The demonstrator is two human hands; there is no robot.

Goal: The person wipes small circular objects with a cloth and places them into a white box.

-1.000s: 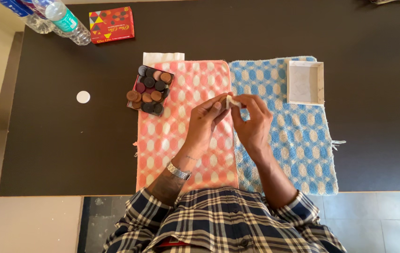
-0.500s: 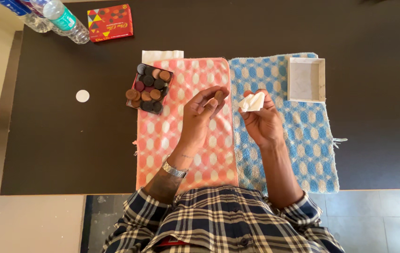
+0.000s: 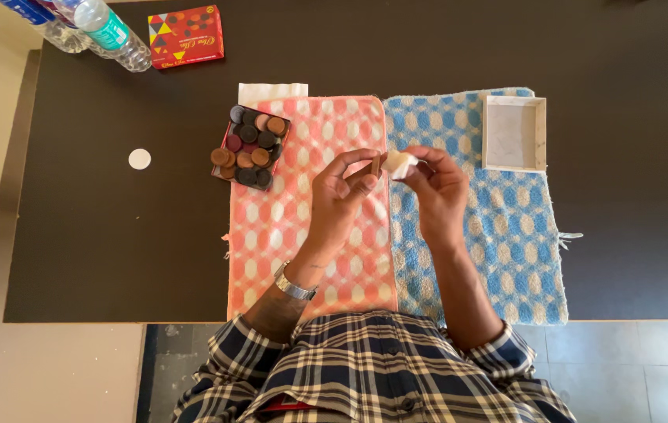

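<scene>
**Brown disc and white cloth meet between two hands**

Brown disc point(image 3: 374, 165), small and round, sits pinched edge-on between the thumb and fingertips of the left hand point(image 3: 342, 196), raised above the cloths on the table. Touching it from the right is a white cloth wad point(image 3: 398, 163), gripped in the curled fingers of the right hand point(image 3: 437, 188). Both hands are closed on what they carry, and their fingertips nearly meet where disc and wad press together.

Below the left hand's fingers lies a pink patterned towel point(image 3: 271, 235), and under the right hand a blue patterned towel point(image 3: 514, 235); the two towels lie side by side with their long edges touching, right beneath the point where the fingers meet. A metal wristwatch point(image 3: 295, 283) circles the left wrist, and plaid sleeves point(image 3: 256, 352) cover both forearms nearer the body.

Out to the left of the fingers, at the pink towel's far corner, a small dark tray point(image 3: 249, 146) holds a heap of brown and dark discs. A folded white paper point(image 3: 273, 92) shows just beyond that tray. Further left, alone on the dark table point(image 3: 115, 251), lies a white round disc point(image 3: 139, 159).

To the right of the fingers, on the blue towel's far corner, stands an open white box point(image 3: 514, 133). Well beyond, at the table's far left corner, a red box point(image 3: 186, 35) lies beside clear plastic bottles point(image 3: 107, 31).
</scene>
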